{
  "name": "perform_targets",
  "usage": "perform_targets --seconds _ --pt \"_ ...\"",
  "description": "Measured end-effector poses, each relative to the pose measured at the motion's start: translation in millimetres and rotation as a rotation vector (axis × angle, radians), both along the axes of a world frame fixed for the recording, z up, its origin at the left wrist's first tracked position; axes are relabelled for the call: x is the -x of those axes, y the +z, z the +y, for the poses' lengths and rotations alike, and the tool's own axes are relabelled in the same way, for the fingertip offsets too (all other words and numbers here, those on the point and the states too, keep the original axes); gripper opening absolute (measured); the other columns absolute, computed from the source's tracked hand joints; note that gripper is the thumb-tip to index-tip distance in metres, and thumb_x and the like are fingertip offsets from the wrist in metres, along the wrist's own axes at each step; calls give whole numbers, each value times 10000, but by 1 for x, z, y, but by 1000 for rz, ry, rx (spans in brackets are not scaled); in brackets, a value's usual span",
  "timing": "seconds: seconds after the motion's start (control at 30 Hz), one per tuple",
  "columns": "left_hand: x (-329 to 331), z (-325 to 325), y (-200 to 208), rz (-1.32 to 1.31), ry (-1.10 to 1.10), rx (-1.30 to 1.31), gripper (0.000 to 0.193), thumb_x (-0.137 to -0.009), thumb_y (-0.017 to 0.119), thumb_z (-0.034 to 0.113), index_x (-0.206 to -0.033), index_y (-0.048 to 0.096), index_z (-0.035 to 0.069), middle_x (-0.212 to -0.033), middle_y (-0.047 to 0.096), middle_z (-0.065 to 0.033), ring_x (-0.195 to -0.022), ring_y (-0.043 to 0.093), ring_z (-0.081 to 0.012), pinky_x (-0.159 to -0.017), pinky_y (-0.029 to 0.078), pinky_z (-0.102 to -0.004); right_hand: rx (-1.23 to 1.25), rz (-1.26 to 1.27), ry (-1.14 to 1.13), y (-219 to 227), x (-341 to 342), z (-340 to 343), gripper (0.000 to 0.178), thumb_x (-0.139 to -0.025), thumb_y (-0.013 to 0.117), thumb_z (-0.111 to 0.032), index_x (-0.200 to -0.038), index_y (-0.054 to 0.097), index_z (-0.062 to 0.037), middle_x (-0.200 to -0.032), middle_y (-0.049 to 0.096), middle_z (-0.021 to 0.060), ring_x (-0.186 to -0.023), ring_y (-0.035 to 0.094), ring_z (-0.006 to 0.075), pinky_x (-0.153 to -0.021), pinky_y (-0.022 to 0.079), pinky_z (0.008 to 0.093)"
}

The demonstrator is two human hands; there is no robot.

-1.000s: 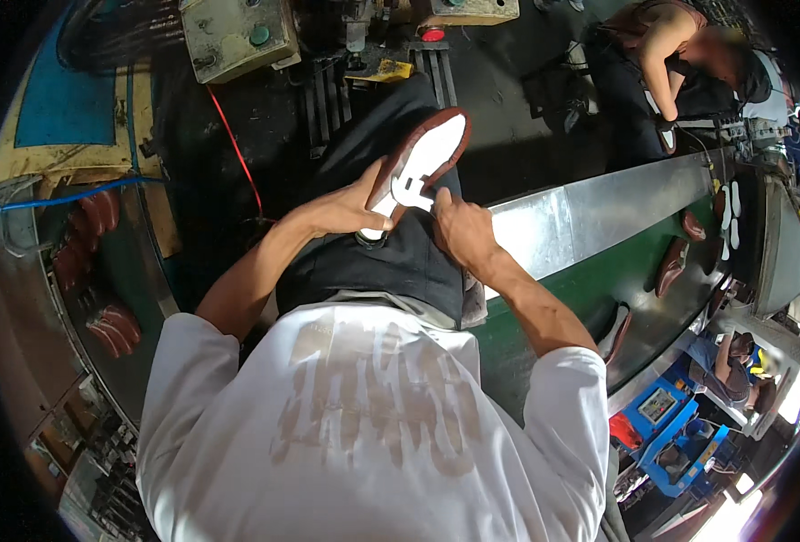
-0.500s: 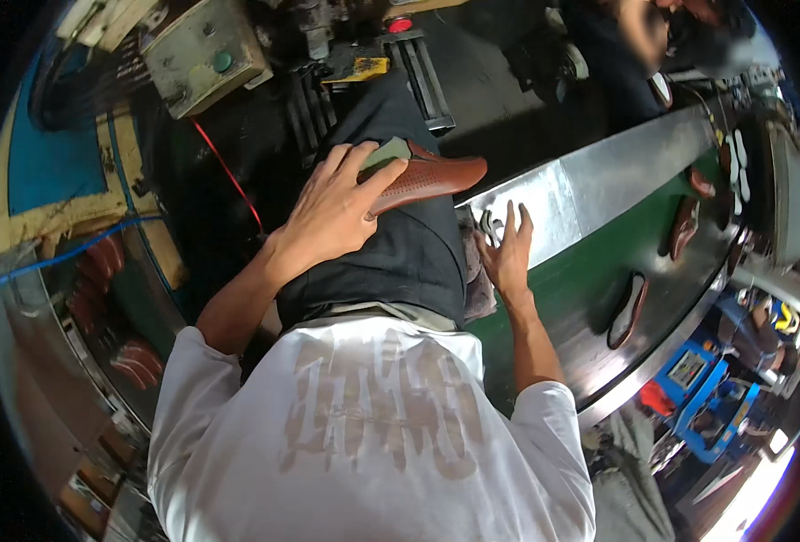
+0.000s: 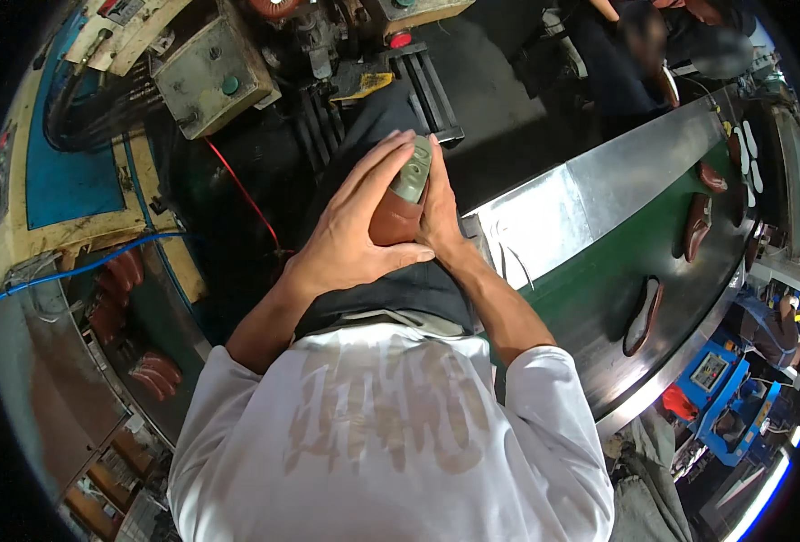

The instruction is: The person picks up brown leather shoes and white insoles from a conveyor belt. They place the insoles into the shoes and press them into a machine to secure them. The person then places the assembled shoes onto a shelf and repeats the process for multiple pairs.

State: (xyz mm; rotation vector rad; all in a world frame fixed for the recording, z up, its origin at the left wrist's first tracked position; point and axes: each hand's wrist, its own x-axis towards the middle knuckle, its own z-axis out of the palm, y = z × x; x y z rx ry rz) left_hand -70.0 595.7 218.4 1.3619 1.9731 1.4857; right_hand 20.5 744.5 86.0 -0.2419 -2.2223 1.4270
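A brown leather shoe (image 3: 395, 222) fitted on a green last (image 3: 413, 173) stands over my dark-trousered lap, its heel end toward me. My left hand (image 3: 346, 230) wraps round its left side, the thumb lying across the back of the heel. Against the other side presses my right hand (image 3: 440, 210), fingers stretched upward along the last. Both palms hide most of the shoe's sides, and its toe is out of sight.
Right of me, a shiny metal ledge (image 3: 590, 203) borders a green conveyor belt (image 3: 567, 285) carrying several brown shoes (image 3: 644, 316). A machine (image 3: 319, 54) and control box (image 3: 215, 81) stand ahead. More brown shoes (image 3: 154, 375) lie left. Another person (image 3: 630, 68) works at far right.
My right hand has come from above the metal ledge to the shoe. The shoe has turned from lying sideways, toe to the right, to showing its heel end toward me.
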Motion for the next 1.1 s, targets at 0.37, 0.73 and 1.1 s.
perform_targets --seconds 0.37,0.73,1.1 --pt "11 7 -17 67 -25 -69 652 -697 809 -24 -1310 596 31 -1389 634 -170 -1393 577 -366 -1184 451 -473 206 -58 -3 -24 2 -2 1013 -866 883 -169 -1637 260 39 -1475 558 275 -1331 583 448 -1149 465 490" --pt "41 17 -24 -125 -118 -91 590 -801 838 89 -1337 597 44 -1425 608 -132 -1393 560 -296 -1181 428 -436 -14 -138 -5 19 10 12 1092 -825 900 -116 -1669 220 18 -1485 556 285 -1359 581 450 -1148 484 466" --pt "109 60 -80 -1049 196 -71 499 -1009 737 258 -1438 565 69 -1290 670 -75 -1182 654 -210 -1009 550 -418 -162 -276 -75 99 -22 8 1020 -839 892 -397 -1666 376 -97 -1658 304 367 -1433 474 525 -1154 466 547"
